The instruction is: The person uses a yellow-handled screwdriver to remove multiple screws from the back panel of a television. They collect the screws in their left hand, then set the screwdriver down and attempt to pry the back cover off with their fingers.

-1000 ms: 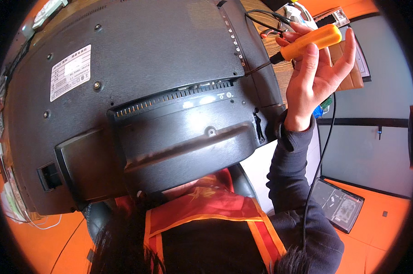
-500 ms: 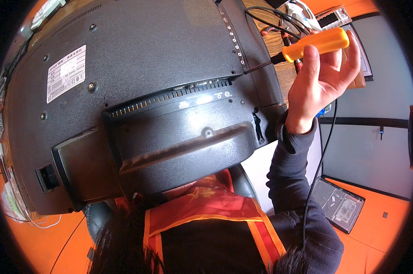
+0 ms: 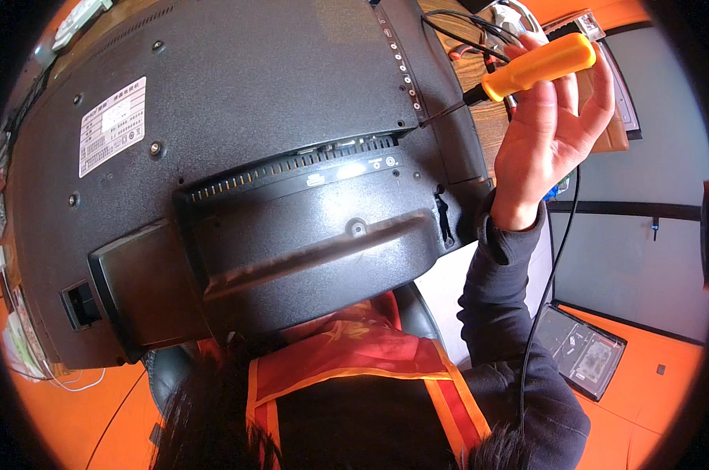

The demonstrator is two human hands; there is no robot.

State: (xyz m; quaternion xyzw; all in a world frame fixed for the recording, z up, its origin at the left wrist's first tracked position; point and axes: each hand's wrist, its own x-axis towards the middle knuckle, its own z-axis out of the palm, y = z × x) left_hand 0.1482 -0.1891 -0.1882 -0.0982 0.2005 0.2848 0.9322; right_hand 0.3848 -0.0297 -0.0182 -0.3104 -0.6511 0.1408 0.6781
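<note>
Across the wooden table (image 3: 487,139) lies a black television (image 3: 248,125), back facing up. Near the table's right edge, I have the right hand (image 3: 548,129) gripping an orange screwdriver (image 3: 541,68) by its handle, the shaft reaching the television's back near a row of sockets (image 3: 406,80). I cannot tell the left hand's state.

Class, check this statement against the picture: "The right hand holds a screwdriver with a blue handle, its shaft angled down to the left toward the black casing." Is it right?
Not quite: the handle is yellow-orange, not blue, as the head view shows. The right hand holds a screwdriver, its shaft angled down to the left toward the black casing.
</note>
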